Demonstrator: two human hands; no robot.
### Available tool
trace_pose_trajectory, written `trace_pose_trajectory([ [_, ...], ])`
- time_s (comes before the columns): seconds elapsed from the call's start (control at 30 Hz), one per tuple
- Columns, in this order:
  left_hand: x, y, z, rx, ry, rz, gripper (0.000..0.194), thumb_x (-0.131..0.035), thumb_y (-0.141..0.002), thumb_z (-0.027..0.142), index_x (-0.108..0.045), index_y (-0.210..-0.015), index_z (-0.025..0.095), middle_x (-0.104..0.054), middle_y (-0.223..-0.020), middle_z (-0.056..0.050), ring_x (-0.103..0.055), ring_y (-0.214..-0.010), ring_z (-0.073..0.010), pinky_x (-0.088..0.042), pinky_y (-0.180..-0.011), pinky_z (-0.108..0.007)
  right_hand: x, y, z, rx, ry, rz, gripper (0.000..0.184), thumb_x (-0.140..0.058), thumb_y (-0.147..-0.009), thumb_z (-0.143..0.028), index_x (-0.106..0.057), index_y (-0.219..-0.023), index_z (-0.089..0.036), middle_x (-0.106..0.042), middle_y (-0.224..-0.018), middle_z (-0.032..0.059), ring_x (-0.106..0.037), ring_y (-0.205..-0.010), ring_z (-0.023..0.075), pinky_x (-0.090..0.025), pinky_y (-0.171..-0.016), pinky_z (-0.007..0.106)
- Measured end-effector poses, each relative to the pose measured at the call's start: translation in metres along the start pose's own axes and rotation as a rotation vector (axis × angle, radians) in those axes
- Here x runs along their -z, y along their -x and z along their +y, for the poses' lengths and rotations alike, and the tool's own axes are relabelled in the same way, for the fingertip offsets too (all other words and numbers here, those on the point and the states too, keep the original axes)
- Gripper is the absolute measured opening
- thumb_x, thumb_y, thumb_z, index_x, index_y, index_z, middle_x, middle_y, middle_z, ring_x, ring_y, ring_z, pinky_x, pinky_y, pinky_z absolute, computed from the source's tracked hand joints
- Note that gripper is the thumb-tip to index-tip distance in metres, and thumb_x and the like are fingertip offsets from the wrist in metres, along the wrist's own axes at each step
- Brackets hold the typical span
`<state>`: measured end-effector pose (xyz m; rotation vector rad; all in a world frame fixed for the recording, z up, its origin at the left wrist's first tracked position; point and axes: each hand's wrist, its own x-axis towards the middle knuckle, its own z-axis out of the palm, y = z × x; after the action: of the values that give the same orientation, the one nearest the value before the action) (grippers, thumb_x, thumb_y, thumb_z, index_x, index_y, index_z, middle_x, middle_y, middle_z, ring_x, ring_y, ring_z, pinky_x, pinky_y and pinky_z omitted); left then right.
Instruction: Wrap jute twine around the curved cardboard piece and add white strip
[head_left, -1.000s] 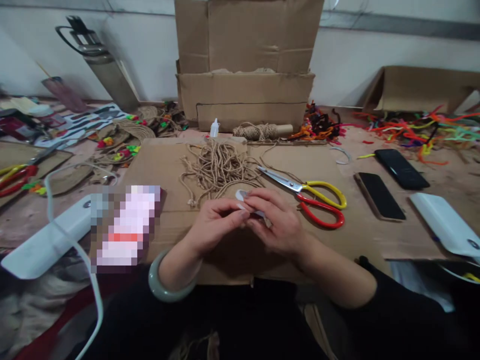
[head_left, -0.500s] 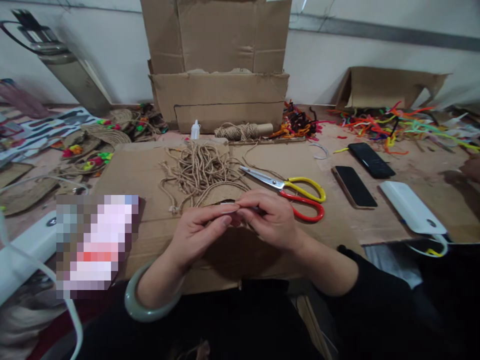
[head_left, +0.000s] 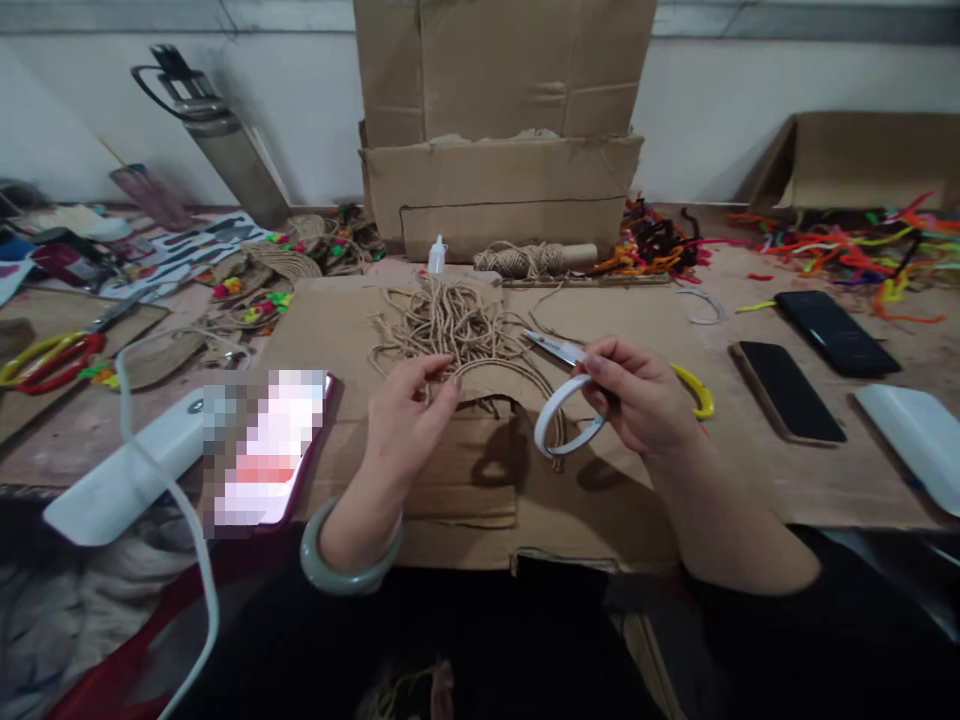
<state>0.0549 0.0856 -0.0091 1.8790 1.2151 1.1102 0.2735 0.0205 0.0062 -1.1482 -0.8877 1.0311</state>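
Pinching the near-upright white roll of tape point(head_left: 551, 415) by its upper edge, the right hand point(head_left: 637, 395) has its thumb and fingers closed on it. The left hand point(head_left: 401, 415) is apart, on the other side of the roll; its thumb and fingers are near one another, but I cannot tell whether they hold some small piece. The roll looks narrow, smooth and open in the middle, so I judge it light and rather stiff, perhaps a little slippery at the side, and easily bent out of round if it is squeezed hard. The rim is the good place to hold, with the thumb outside and the fingers inside. Between and beyond the hands lies the pile of twine point(head_left: 450, 320), rough, twisted and soft, with curved strands passing behind the roll. Just behind the right hand are the scissors point(head_left: 551, 345), with shiny metal blades and a smooth yellow handle. Under all this is matt, creased cardboard point(head_left: 600, 310), stiff but easy to dent.
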Motion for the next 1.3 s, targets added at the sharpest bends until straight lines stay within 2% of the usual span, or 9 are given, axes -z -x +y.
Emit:
trace_pose_trajectory([
  [0.1,0.005,-0.005,-0.003,-0.098,-0.286,-0.083,0.034,-0.06,-0.077,0.033,-0.063,-0.107,0.016,-0.066,-0.103,-0.01,-0.06,-0.095,-0.0234,-0.046,-0.085,-0.036,0.002,0.0,0.001,-0.006,0.01,-0.015,0.027,-0.075,-0.062,-0.04,-0.059,-0.066,-0.018,-0.051,-0.052,-0.005,-0.037,-0.037,0.0031,-0.023,-0.034,0.018],
  [0.2,0.008,-0.007,-0.005,-0.09,-0.444,-0.17,0.043,-0.061,-0.076,0.038,-0.059,-0.115,0.018,-0.066,-0.103,-0.011,-0.059,-0.097,-0.0261,-0.044,-0.088,-0.039,0.001,0.0,0.002,-0.027,0.021,-0.02,0.028,-0.075,-0.061,-0.041,-0.058,-0.065,-0.018,-0.051,-0.052,-0.0051,-0.037,-0.037,0.0031,-0.023,-0.033,0.018],
  [0.37,0.007,-0.005,-0.004,-0.056,-0.537,-0.286,0.059,-0.063,-0.073,0.044,-0.052,-0.125,0.019,-0.066,-0.098,-0.01,-0.06,-0.092,-0.0277,-0.045,-0.082,-0.039,-0.007,0.002,0.004,-0.091,0.02,-0.057,0.033,-0.076,-0.057,-0.043,-0.057,-0.063,-0.017,-0.053,-0.05,-0.0055,-0.037,-0.037,0.0024,-0.025,-0.033,0.017],
  [0.53,0.005,-0.004,-0.005,-0.089,-0.525,-0.336,0.06,-0.062,-0.074,0.033,-0.047,-0.13,0.018,-0.064,-0.11,-0.012,-0.059,-0.097,-0.0292,-0.045,-0.084,-0.041,-0.013,0.004,0.008,-0.126,0.058,-0.161,0.03,-0.073,-0.062,-0.042,-0.057,-0.065,-0.016,-0.053,-0.051,-0.0058,-0.038,-0.038,0.0024,-0.028,-0.034,0.016],
  [0.77,0.001,-0.005,-0.011,-0.074,-0.31,-0.204,0.043,-0.062,-0.073,0.025,-0.06,-0.115,0.022,-0.066,-0.108,-0.008,-0.06,-0.1,-0.0265,-0.044,-0.09,-0.038,-0.013,0.004,0.012,-0.103,0.071,-0.193,0.026,-0.069,-0.067,-0.039,-0.057,-0.066,-0.016,-0.051,-0.05,-0.0064,-0.038,-0.037,0.0022,-0.027,-0.034,0.015],
  [0.9,-0.001,-0.006,-0.011,0.063,-0.091,-0.167,0.035,-0.066,-0.07,0.028,-0.066,-0.105,0.02,-0.069,-0.097,-0.007,-0.062,-0.086,-0.0231,-0.047,-0.081,-0.035,-0.013,0.005,0.012,-0.102,0.075,-0.206,0.026,-0.069,-0.069,-0.039,-0.058,-0.068,-0.016,-0.05,-0.05,-0.0066,-0.038,-0.038,0.0023,-0.027,-0.035,0.015],
  [1.1,-0.012,-0.007,-0.01,0.247,0.393,-0.182,0.05,-0.073,-0.062,0.025,-0.06,-0.11,0.017,-0.066,-0.082,-0.003,-0.061,-0.073,-0.0146,-0.049,-0.068,-0.027,-0.012,0.004,0.018,-0.091,0.086,-0.237,0.025,-0.067,-0.071,-0.04,-0.058,-0.07,-0.016,-0.052,-0.054,-0.006,-0.039,-0.039,0.0024,-0.03,-0.035,0.015],
  [1.2,-0.016,-0.009,-0.006,0.311,0.539,-0.195,0.053,-0.073,-0.061,0.024,-0.057,-0.112,0.016,-0.065,-0.081,-0.002,-0.062,-0.072,-0.0132,-0.05,-0.067,-0.026,-0.014,0.004,0.018,-0.089,0.092,-0.234,0.023,-0.067,-0.071,-0.038,-0.058,-0.07,-0.016,-0.052,-0.054,-0.0063,-0.04,-0.039,0.0023,-0.03,-0.035,0.015],
  [1.3,-0.018,-0.011,-0.001,0.378,0.643,-0.139,0.049,-0.072,-0.061,0.02,-0.056,-0.108,0.017,-0.061,-0.077,0.002,-0.063,-0.07,-0.011,-0.052,-0.065,-0.023,-0.018,0.005,0.016,-0.087,0.094,-0.217,0.022,-0.067,-0.07,-0.036,-0.058,-0.069,-0.016,-0.05,-0.052,-0.0072,-0.038,-0.037,0.002,-0.029,-0.034,0.015],
])
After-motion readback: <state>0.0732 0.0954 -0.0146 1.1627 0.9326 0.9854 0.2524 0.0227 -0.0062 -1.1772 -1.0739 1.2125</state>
